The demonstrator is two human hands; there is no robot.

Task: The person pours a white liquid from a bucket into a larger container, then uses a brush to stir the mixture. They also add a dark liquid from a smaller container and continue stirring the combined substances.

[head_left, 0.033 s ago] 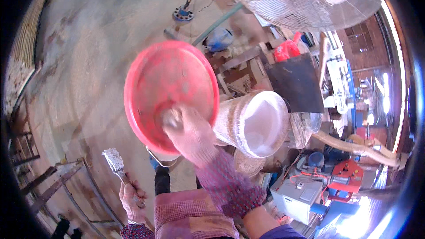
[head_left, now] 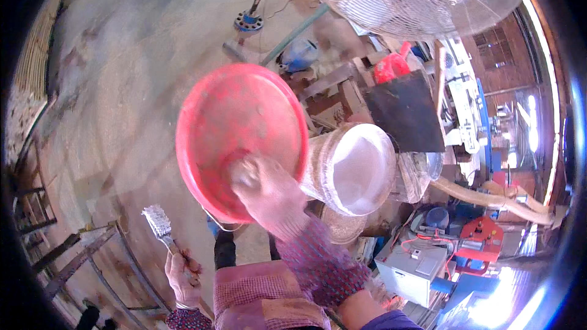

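My left hand (head_left: pixel 182 280), in a pale knit glove, is closed round the handle of a paintbrush (head_left: pixel 160 223) whose bristles are clotted white and point up and away. Over a round red plastic lid or shallow basin (head_left: pixel 244 110), my gloved right hand (head_left: pixel 269 195) has its fingers curled together near the lower right of its surface. Something pale shows at those fingertips, too smeared to name. A wire handle hangs below the red rim. Right of it stands a crusted white bucket (head_left: pixel 358 171) with pale material inside.
A large wire-caged fan (head_left: pixel 422 0) looms at the upper right. Beyond the bucket lie a dark board (head_left: pixel 405 113), a red bag (head_left: pixel 391 68) and a blue container (head_left: pixel 299 55). A metal frame (head_left: pixel 116 263) stands at lower left; a grey cabinet (head_left: pixel 406 269) at lower right.
The red piece and my right hand sit slightly further right and lower in the picture, while the background shifts slightly left. My left hand keeps the paintbrush.
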